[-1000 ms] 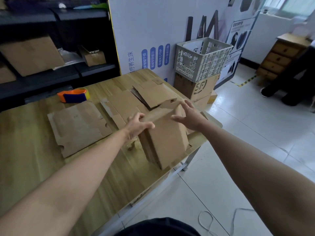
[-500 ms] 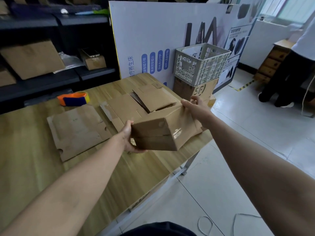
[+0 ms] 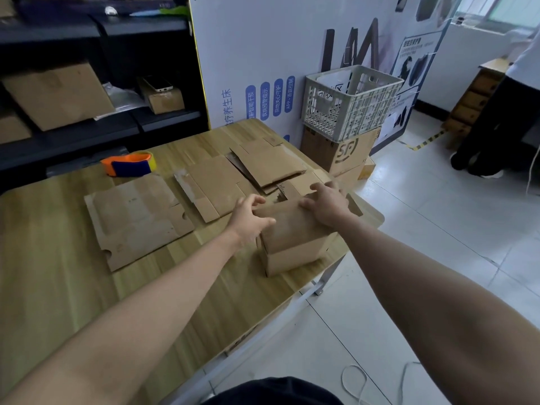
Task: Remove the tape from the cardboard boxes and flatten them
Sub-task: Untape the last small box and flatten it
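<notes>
One cardboard box (image 3: pixel 295 244), left hand (image 3: pixel 248 220) gripping left end, right hand (image 3: pixel 327 204) gripping right end

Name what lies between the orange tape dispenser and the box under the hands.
Head view: a large flattened sheet and a smaller flattened sheet, flat on the table.

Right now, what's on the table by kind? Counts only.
Standing box: 1
Flattened cardboard: 3 clearly separate; the overlap may hide more
Tape roll: 1
Total: 5
</notes>
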The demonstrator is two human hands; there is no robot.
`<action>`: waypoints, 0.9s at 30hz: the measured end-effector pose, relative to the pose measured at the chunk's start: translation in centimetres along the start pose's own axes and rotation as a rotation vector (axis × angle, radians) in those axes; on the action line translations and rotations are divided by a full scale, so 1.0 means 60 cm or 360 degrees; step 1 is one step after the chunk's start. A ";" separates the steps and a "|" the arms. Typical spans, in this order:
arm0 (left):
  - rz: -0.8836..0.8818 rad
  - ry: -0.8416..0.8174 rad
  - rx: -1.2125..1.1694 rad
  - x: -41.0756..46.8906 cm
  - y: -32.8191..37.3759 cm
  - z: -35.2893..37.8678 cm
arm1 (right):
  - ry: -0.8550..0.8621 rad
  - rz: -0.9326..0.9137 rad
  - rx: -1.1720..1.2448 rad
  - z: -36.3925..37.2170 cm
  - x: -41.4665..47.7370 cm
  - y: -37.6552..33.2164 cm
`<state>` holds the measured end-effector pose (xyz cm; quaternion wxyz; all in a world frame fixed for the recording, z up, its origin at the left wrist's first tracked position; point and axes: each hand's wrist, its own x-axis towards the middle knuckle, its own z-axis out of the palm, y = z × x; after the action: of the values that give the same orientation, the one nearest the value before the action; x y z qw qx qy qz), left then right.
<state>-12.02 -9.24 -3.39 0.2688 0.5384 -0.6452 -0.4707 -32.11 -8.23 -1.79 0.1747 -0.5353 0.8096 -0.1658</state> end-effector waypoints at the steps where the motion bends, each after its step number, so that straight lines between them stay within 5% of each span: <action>1: 0.0117 0.0024 0.0243 0.001 -0.003 0.004 | -0.0009 -0.0040 -0.0142 -0.001 0.001 0.002; 4: 0.0297 0.0127 0.0643 0.008 -0.007 0.009 | -0.0149 -0.0212 -0.0422 -0.002 0.003 0.007; 10: 0.0312 0.0122 0.0790 0.026 0.005 0.010 | -0.0415 -0.0647 -0.0697 -0.014 0.016 0.014; 27: 0.0326 0.0117 0.0753 0.043 -0.007 0.027 | -0.0612 -0.0571 -0.0576 -0.014 0.027 -0.012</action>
<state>-13.91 -11.14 -4.83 0.2050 0.5350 -0.7783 -0.2572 -32.50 -9.96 -0.90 0.1945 -0.7135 0.6707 0.0572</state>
